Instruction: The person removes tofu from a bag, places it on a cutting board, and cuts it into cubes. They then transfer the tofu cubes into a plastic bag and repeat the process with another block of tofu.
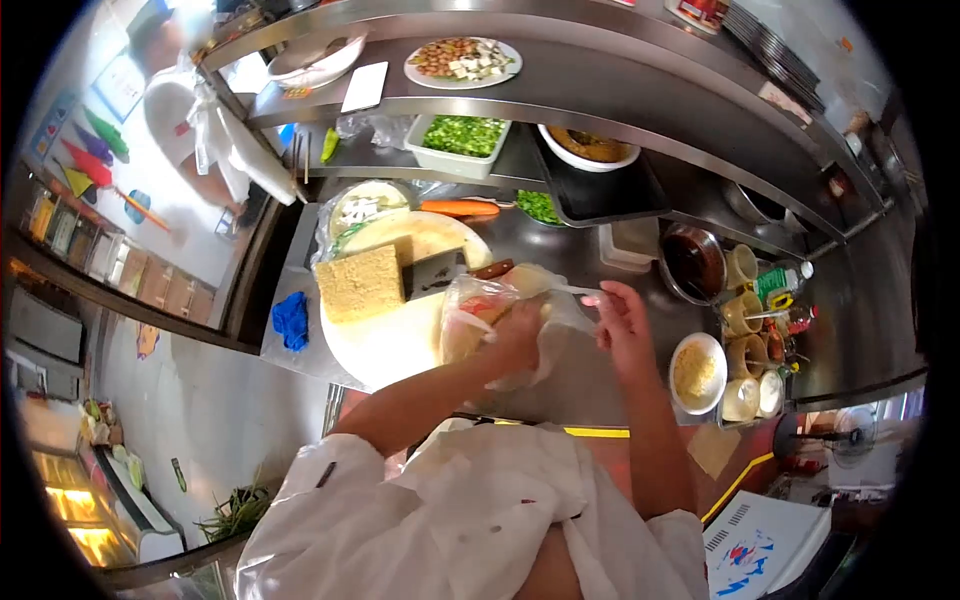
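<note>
Looking down from the head camera, the left hand (515, 335) reaches into a clear plastic bag (500, 320), its fingers hidden by the film, so I cannot tell whether they are closed on anything. The right hand (622, 325) pinches the bag's edge, fingers together on the plastic, apparently to hold the mouth open. The bag rests on the steel worktop (590, 380), overlapping the round white cutting board (385, 340), where a cleaver (445, 275) and a yellowish block (360, 283) lie within reach. A bowl of yellow crumbs (697, 372) sits just beside the right hand, cups (745, 330) beyond it.
</note>
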Demonstrator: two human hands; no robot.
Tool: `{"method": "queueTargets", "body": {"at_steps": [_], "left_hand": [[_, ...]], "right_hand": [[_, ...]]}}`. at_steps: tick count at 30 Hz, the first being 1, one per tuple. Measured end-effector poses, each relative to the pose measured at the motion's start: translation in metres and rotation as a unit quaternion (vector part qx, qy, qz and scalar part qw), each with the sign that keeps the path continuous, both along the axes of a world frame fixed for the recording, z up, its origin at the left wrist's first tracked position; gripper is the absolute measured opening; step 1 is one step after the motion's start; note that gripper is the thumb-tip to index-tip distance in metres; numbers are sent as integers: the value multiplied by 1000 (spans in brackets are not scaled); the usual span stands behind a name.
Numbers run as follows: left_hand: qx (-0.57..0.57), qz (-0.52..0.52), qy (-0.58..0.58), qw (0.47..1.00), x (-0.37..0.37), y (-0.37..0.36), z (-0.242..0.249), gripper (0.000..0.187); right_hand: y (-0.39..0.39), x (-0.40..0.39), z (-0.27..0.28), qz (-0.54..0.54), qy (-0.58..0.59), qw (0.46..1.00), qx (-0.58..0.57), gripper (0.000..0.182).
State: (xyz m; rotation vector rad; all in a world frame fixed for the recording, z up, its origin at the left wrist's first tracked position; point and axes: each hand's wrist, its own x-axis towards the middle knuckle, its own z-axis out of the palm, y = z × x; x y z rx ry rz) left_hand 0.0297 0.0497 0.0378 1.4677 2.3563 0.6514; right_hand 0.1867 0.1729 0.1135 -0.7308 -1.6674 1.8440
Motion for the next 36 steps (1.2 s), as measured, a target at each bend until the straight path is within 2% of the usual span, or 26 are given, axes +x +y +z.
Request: {"method": "queueTargets", "body": {"at_steps": [2,3,4,5,6,7,8,12,13,15,16,17,18,19,21,22,24,26,28,29,30,31,33,34,35,36], "left_hand": [[8,36,-171,985,-42,-29,42,56],[1,56,-237,970,-59,-51,90,60],[142,32,-280,949,-92,-72,36,63],[282,19,-432,856,-100,-92,66,59],[273,75,-499,819,-118,-115,90,59],[246,135,-452,847,-132,-132,116,56],[264,194,-435,839,-152,-147,109,54],[388,204,-553,708,-214,-180,77,57],[388,205,-553,708,-228,-189,57,57],[178,369,-437,801,-268,-205,-9,59],[156,358,-404,827,-301,-225,-84,70],[136,400,-310,852,-310,-231,-110,73],[117,436,-211,867,-311,-226,-112,76],[119,430,-212,869,-315,-223,-113,76],[62,393,13,918,-313,-223,-109,90],[35,394,146,907,-288,-215,-74,76],[146,328,222,907,-262,-192,-28,52],[240,191,88,948,-205,-150,38,31],[261,61,-83,960,-134,-111,73,19],[217,-34,-120,968,-106,-99,77,15],[95,-88,-166,978,-82,-85,90,19],[106,-156,-140,972,-68,-67,60,28],[34,-127,-119,984,-56,-35,34,36],[-38,-91,-96,990,-52,-23,22,45],[-38,-94,-94,990,-47,-17,5,45],[-61,-70,-8,996,-41,-14,-14,56]], "right_hand": [[5,0,-4,-41,-8,999,-9,27],[4,-1,5,-43,-10,999,-15,28],[6,-3,6,-39,-9,999,-18,28],[7,-4,5,-48,-9,999,-21,28],[8,-5,4,-57,-8,998,-23,28],[7,-6,5,-55,-9,998,-25,28],[7,-8,6,-51,-6,998,-27,28],[8,-13,-1,-37,9,999,-31,27],[7,-13,-2,-37,8,999,-31,27],[7,-14,-4,-45,9,998,-41,27],[7,-12,-7,-49,9,998,-39,27],[8,-11,-11,-49,-2,999,-23,27],[10,-12,-9,-48,-14,999,-6,27],[12,-10,-7,-54,-12,998,-4,27],[8,-3,-4,-54,-7,998,-28,27],[5,0,1,-63,-10,997,-31,27],[1,2,15,-67,-27,996,-44,30],[-2,5,25,-55,-30,997,-43,34],[-7,4,36,-34,-33,998,-39,38],[-9,2,42,5,5,1000,-29,42],[-11,1,47,45,44,998,-17,47],[-13,2,50,40,43,998,-17,47],[-15,5,55,108,98,987,59,51],[-17,8,61,105,99,988,59,51],[-19,11,69,101,84,990,58,52],[-18,15,73,95,69,991,57,52]]}}
